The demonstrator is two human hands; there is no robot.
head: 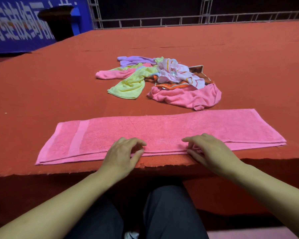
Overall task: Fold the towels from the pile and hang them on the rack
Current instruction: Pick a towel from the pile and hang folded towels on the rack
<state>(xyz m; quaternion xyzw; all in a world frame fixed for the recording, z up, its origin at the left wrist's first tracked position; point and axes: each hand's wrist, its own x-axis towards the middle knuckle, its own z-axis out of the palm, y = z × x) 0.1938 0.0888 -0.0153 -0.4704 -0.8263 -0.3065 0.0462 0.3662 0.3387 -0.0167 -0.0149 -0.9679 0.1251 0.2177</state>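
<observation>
A long pink towel (162, 131) lies folded lengthwise across the near part of the red table (41, 87). My left hand (123, 154) sits at the towel's near edge, left of centre, fingers curled with thumb and fingertips at the hem. My right hand (209, 150) is at the same edge, right of centre, its fingers bent over the hem. Whether either hand pinches the cloth is unclear. Farther back lies the pile of towels (155, 78): purple, yellow-green, pink, a white patterned one and an orange-brown one.
A metal lattice rail (179, 19) runs behind the table's far edge. A blue banner (16, 25) and a dark stand (57, 21) are at the far left. The table's near edge runs just under my hands.
</observation>
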